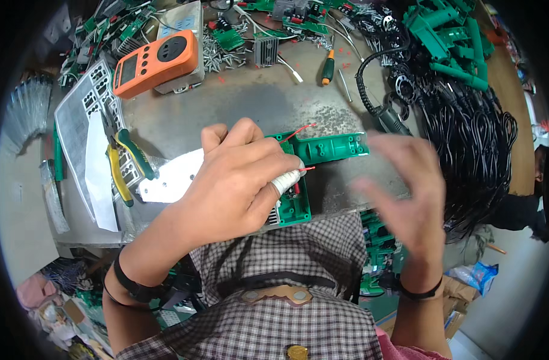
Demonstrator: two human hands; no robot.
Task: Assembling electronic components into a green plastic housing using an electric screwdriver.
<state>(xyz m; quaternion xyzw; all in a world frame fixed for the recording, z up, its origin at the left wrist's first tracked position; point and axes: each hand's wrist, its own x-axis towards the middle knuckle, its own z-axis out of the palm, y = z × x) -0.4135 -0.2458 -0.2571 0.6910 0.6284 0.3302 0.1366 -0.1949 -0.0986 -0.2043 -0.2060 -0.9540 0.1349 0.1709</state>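
My left hand is closed over a green plastic housing at the table's front edge, with white wrapping round one finger. The housing has a boxy part and a handle-like arm pointing right; its inside faces up. Thin red wires stick out by my fingers, and part of a circuit board shows in the box. My palm hides the rest. A white piece with small holes lies left of the housing, partly under my hand. My right hand, blurred by motion, is right of the housing with thumb and fingers apart and nothing in it.
Yellow-green pliers lie at left beside an orange meter. A screwdriver, a soldering iron, loose screws and circuit boards line the back. Black cables and green housings are heaped at right.
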